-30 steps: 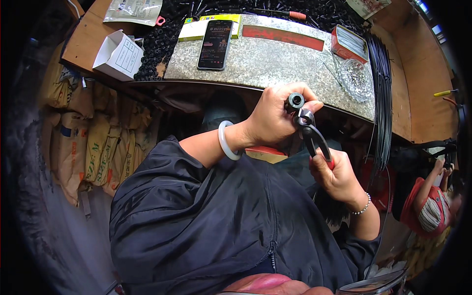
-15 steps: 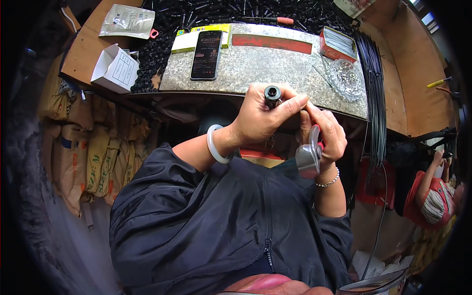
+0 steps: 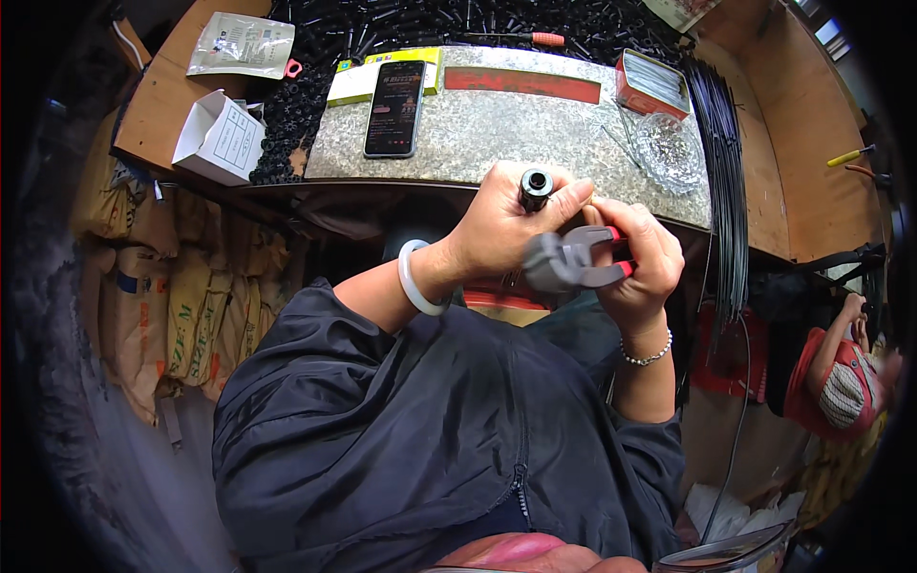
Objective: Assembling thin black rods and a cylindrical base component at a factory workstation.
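My left hand (image 3: pixel 495 218) is closed around a short black tubular part (image 3: pixel 536 193), its round open end turned up toward me. In my right hand (image 3: pixel 651 265) is a pair of pliers (image 3: pixel 581 260) with grey metal jaws and red handles. The jaws, smeared by motion, stick out to the left just below the black part. Thumb and fingertips of both hands meet beside the part; anything small pinched there is too small to make out. Both hands are held in front of the near edge of the speckled work board (image 3: pixel 478 143).
A phone (image 3: pixel 394 110) lies on the board, with a glass dish (image 3: pixel 667 153) and a red box of thin rods (image 3: pixel 652 84) at its right. Black parts (image 3: pixel 382 24) heap behind; long black strands (image 3: pixel 721 191) hang over the edge. A white carton (image 3: pixel 222 138) stands left. Another person (image 3: pixel 836 372) sits far right.
The pliers have swung in my right hand, their jaws now pointing left toward the black part instead of downward. My left hand keeps its hold with little movement.
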{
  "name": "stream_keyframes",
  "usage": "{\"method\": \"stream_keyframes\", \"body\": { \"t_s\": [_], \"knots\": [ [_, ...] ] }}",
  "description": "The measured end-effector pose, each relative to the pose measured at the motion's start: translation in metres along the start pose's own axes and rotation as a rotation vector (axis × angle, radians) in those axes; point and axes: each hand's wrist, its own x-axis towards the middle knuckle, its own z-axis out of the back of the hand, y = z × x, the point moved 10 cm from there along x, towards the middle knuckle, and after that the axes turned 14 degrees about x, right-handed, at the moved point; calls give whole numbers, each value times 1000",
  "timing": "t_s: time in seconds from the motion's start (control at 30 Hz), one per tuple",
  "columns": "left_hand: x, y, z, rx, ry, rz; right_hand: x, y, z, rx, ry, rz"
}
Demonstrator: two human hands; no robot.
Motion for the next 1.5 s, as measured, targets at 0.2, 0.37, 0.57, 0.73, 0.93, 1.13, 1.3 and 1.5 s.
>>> {"method": "stream_keyframes", "body": {
  "t_s": [0.2, 0.37, 0.57, 0.73, 0.93, 1.13, 1.3, 1.5],
  "knots": [
    [-4, 3, -2, 32, 13, 4, -7, 5, 9, 49, -218, 60],
    [-6, -5, -4, 40, -31, -181, -3, 28, -15, 109, -104, 304],
    [-8, -6, -1, 50, -54, -211, -1, 31, -20, 96, -110, 322],
    [-7, -1, -1, 10, -51, -174, -1, 28, -23, 92, -105, 309],
    [-8, -6, 1, 58, -42, -232, 1, 30, -20, 103, -103, 318],
    [-7, -10, 4, 98, 40, -196, 13, -17, -19, 275, 1, -296],
    [-3, -8, 21, -71, -94, -110, 35, -19, -32, 461, 144, -610],
    [-1, -7, 47, -49, -202, -79, -14, -14, -21, 621, 443, -1007]
  ]
}}
